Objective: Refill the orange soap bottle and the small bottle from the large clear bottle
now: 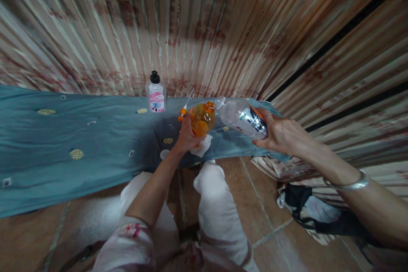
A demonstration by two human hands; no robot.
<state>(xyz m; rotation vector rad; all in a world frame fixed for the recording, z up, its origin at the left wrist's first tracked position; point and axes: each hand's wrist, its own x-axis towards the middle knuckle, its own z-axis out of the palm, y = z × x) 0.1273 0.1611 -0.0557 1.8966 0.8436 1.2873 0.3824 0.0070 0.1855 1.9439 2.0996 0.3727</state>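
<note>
My left hand (187,135) is wrapped round a see-through orange bottle (204,120) whose uncapped neck leans to the right. In my right hand (279,134) is a large clear plastic bottle (239,115) with a dark and silver label. It is tipped to the left, its mouth close to the orange neck; whether they touch I cannot tell. Beside my left fingers lies an orange pump top (182,112) with a thin tube pointing up. A crumpled white tissue (201,146) sits under the orange bottle.
A clear bottle with a black pump cap and pink label (157,95) stands at the back of the teal cloth-covered surface (105,131). A small white disc (164,154) lies near the front edge. Pleated curtains (143,29) hang behind; a dark bag (315,210) is on the tiled floor.
</note>
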